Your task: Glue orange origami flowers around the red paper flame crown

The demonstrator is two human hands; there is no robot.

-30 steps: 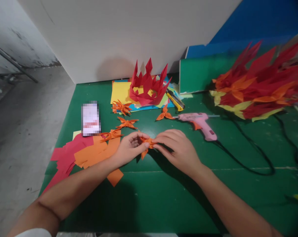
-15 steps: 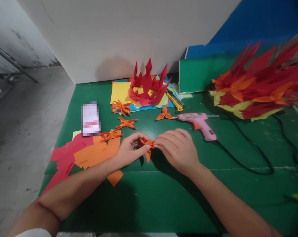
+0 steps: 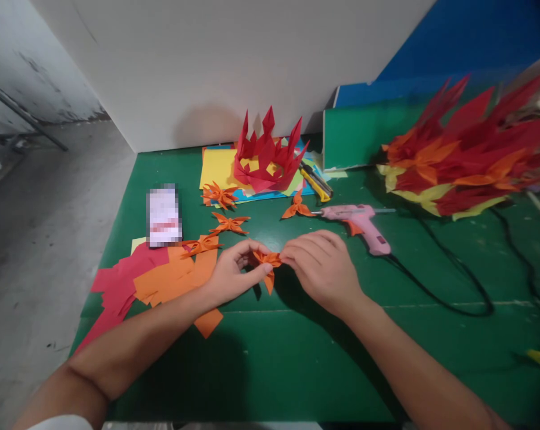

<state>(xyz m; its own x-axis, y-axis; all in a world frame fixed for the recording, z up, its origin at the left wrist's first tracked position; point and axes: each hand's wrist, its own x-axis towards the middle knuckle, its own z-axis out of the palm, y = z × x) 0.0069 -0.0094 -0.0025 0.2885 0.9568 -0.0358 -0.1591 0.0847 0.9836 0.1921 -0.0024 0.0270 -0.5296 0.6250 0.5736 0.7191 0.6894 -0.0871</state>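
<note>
Partly covered, an orange paper flower (image 3: 270, 263) is pinched over the green table (image 3: 274, 370) by the left hand (image 3: 236, 272) and the right hand (image 3: 323, 269). A phone (image 3: 163, 215) is pixelated; a red paper cluster (image 3: 471, 134) is cut off at right. Four more orange flowers (image 3: 229, 223), one red crown (image 3: 266, 154) and one glue gun (image 3: 357, 222) are counted. The table is backed by a pale panel (image 3: 207, 71).

Orange paper flower (image 3: 269, 259) between fingers (image 3: 293, 255)
</note>
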